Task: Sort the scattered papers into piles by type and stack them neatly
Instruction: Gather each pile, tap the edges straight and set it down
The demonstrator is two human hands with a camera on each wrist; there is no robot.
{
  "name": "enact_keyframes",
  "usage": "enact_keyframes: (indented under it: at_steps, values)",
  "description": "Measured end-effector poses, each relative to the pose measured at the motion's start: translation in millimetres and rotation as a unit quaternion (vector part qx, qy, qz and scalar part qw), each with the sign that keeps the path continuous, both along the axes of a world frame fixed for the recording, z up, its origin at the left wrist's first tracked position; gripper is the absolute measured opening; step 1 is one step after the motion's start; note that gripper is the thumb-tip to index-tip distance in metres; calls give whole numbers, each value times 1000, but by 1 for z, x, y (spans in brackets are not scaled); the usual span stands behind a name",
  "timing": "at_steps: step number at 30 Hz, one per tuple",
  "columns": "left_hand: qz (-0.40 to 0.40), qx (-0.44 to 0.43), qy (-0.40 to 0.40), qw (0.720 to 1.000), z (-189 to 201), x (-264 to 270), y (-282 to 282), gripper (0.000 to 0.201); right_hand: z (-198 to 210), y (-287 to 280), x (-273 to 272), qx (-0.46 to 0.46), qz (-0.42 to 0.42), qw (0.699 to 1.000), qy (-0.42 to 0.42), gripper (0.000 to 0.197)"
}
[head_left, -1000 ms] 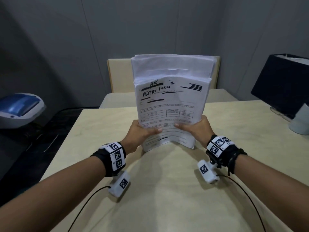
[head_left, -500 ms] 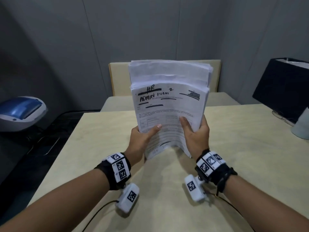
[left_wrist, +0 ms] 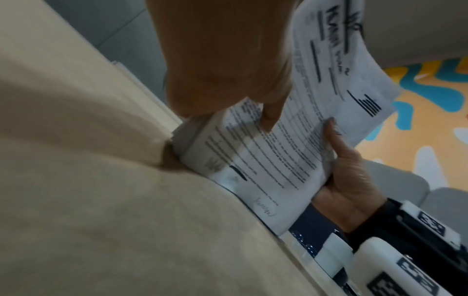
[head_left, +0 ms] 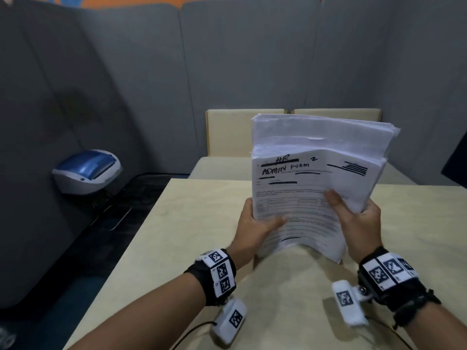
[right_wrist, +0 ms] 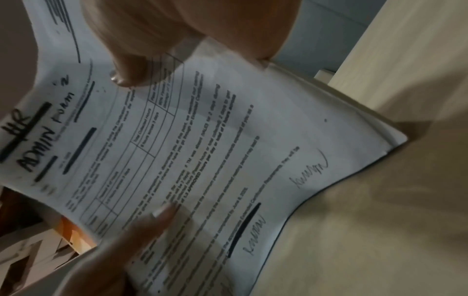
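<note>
A thick stack of white papers (head_left: 310, 178) stands upright on its bottom edge on the pale wooden table (head_left: 202, 236). Its front sheet is a printed form with "HR ADMIN FORM 2" handwritten on top. My left hand (head_left: 257, 223) grips the stack's lower left edge, thumb on the front sheet. My right hand (head_left: 353, 215) grips the right edge, thumb pressing on the front sheet. The left wrist view shows the stack (left_wrist: 266, 150) touching the table, and the right wrist view shows the front form (right_wrist: 202, 160) with signatures near its bottom. The sheets behind the front one are hidden.
A blue and white machine (head_left: 87, 170) sits low at the left beside grey partition panels (head_left: 151, 84). A cream bench seat (head_left: 227, 147) stands beyond the table's far edge. A dark object (head_left: 457, 162) shows at the right frame edge.
The view has swung left, so the stack now sits right of centre. My right thumb has slid higher up the front sheet. Both hands still hold the stack.
</note>
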State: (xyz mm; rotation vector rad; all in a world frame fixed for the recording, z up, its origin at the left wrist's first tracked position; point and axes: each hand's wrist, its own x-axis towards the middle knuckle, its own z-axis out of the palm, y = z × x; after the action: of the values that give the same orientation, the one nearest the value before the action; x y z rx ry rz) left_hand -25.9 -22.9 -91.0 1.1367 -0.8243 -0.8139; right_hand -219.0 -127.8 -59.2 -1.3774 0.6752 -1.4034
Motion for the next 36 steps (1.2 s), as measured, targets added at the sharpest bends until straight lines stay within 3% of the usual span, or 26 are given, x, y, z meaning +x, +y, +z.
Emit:
enact_keyframes:
  at_steps: [4,9,16,17,19,20,23,25,29,33,36]
  values:
    - [-85,61,-33,994,-12,7,2,54,-2,-4,-3,-6,9,1000,12,35]
    - [-51,44,-21,998,2,3,-2,51,-11,-11,-4,-5,59,998,33,37]
    - [-37,32,-12,999,-7,1,-2,45,-50,-28,-11,36,146,985,87,89]
    - [-36,31,-11,999,-8,2,-2,43,-54,-29,-11,47,152,984,84,81]
    - [-34,31,-9,999,-8,1,-2,41,-51,-27,-12,90,183,978,46,38]
    - [-32,32,-11,999,-6,1,-1,41,-45,-24,-13,101,190,976,36,27]
    - [-18,29,-16,999,5,2,-1,37,-24,-22,-14,38,132,987,79,44]
    - [-28,10,-10,1000,11,2,-2,37,-10,-21,-12,29,103,993,41,52]
    - [-29,1,-9,1000,14,-1,-2,39,5,-16,-4,24,81,996,-11,47]
    - [-22,0,-7,1000,16,-1,-2,37,-9,-10,-2,42,92,995,-5,41]
    - [-16,3,10,1000,18,-4,-2,33,-37,-12,-9,53,102,992,53,42]
